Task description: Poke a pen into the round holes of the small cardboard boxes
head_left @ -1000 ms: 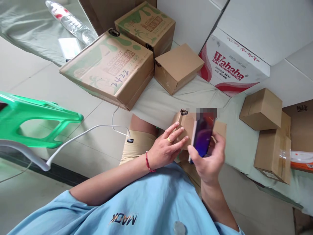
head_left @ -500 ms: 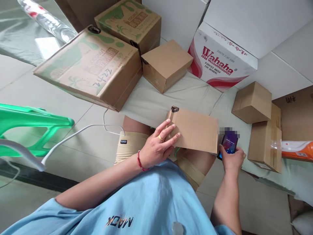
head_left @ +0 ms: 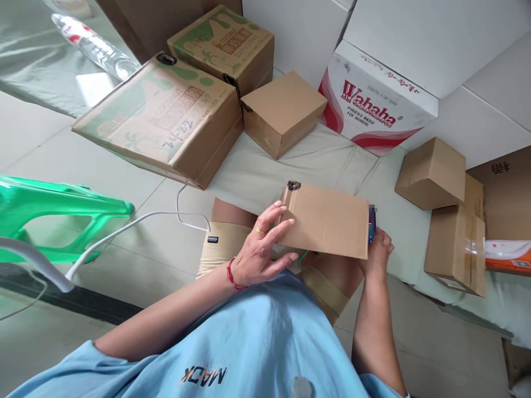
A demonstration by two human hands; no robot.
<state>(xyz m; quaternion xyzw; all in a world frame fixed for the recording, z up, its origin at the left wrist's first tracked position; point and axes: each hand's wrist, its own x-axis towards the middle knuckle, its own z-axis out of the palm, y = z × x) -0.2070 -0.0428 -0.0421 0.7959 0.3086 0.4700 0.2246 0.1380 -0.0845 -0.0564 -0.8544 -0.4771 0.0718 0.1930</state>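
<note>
A flat-topped brown cardboard box (head_left: 326, 221) rests over my thighs, with a dark patch at its upper left corner. My left hand (head_left: 267, 240) touches the box's left end, its fingers spread. At the right end of the box, my right hand (head_left: 376, 251) is closed on a phone (head_left: 371, 225). Only a narrow strip of the phone's lit screen shows beside the box edge; the rest is hidden.
Coconut cartons (head_left: 166, 119) and a small brown box (head_left: 284, 113) stand beyond my knees. A Wahaha carton (head_left: 373, 102) is behind, with stacked boxes (head_left: 454, 243) at right. A green stool (head_left: 83, 207) and white cable (head_left: 136, 218) are at left.
My right hand has moved left with the phone, up to the box's right end, and less of the screen shows. My left hand's fingers have shifted slightly left and spread wider.
</note>
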